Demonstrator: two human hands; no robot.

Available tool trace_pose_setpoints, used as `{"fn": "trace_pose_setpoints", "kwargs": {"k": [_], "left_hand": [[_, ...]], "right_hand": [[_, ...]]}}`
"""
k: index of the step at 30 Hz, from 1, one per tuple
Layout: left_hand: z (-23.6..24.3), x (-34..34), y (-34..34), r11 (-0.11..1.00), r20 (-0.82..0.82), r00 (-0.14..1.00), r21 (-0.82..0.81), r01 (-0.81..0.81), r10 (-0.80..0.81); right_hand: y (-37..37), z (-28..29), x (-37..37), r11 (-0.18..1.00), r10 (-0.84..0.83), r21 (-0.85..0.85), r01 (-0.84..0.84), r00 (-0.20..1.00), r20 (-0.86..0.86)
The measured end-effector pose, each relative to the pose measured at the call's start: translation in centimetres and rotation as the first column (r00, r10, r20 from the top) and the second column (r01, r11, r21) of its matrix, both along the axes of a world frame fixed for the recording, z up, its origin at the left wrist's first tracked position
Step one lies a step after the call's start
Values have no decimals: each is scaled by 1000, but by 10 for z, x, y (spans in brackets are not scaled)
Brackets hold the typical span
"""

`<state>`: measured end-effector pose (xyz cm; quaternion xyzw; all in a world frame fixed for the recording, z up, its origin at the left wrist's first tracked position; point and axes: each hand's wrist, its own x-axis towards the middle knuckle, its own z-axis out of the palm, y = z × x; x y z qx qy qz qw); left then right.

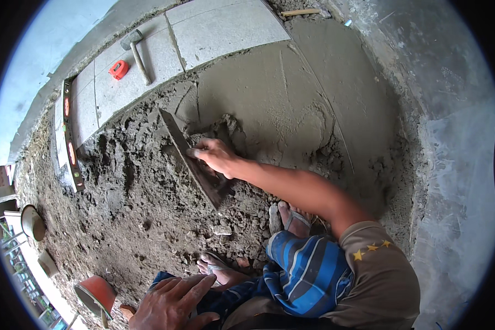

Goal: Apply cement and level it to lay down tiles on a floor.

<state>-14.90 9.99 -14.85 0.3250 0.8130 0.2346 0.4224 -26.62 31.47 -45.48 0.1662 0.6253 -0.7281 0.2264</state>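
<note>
My right hand point(217, 158) is closed round the grip of a long flat plastering trowel point(182, 147), its blade tipped up on edge. The blade stands where rough clumpy mortar meets a smoothed grey mortar bed point(247, 82). Wet mortar is heaped beside my knuckles, and the grip itself is mostly hidden by my fingers. At the lower edge, my left hand point(173, 302) lies over my knee with its fingers spread and nothing in it.
Grey floor tiles point(225, 27) lie at the far side, bearing a mallet point(139, 58) and a red tape measure point(118, 69). A spirit level point(69, 135) lies along their left end. A red bucket point(96, 291) stands lower left. A concrete wall point(456, 165) bounds the right.
</note>
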Motion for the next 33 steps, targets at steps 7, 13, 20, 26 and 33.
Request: {"fn": "trace_pose_setpoints", "kwargs": {"k": [7, 13, 20, 26, 33], "left_hand": [[-8, 1, -4, 1000, 8, 1000, -16, -22, 22], [-6, -2, -2, 998, -19, 999, -62, -28, 27], [-9, -4, 1, 999, -66, 997, -33, -40, 37], [-2, 0, 5, 1000, -60, 998, -12, -8, 8], [-11, -4, 22, 983, -67, 997, -179, -44, 32]], "right_hand": [[11, -23, -41, 992, -112, 50, 113, 994, -15], [84, -16, -5, 947, -320, 0, 321, 945, 68], [155, -5, 65, 890, -455, 70, 450, 886, 89], [166, 21, 79, 870, -459, -170, 464, 886, 70], [119, 0, 4, 953, -297, -68, 294, 954, -34]]}}
